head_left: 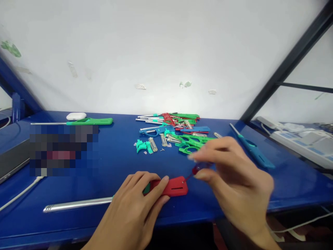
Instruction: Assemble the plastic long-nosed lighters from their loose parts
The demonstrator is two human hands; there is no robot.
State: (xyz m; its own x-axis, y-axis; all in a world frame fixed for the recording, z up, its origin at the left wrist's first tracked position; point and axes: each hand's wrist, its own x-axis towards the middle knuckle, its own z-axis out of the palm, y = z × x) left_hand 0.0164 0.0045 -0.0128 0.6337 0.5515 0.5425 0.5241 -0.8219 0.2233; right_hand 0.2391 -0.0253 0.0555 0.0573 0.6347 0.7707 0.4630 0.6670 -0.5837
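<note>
A red long-necked lighter [179, 186] lies flat near the table's front edge, its metal tube [78, 204] pointing left. My left hand [137, 198] is closed over the middle of its body and holds it down, hiding the trigger area. In my right hand [229, 177] a small screwdriver [200, 168] is pinched between thumb and fingers. Its thin shaft slants down to the screw hole near the red handle's right end. The tip appears to meet the hole. Part of the screwdriver handle is hidden by my fingers.
Behind my hands lies a pile of lighter parts: green shells [192, 140], a blue shell [156, 130], teal pieces [142, 146] and fuel tanks [153, 144]. A green lighter [93, 121] lies at left, a blue one [255, 151] at right. A power strip [301, 144] stands far right.
</note>
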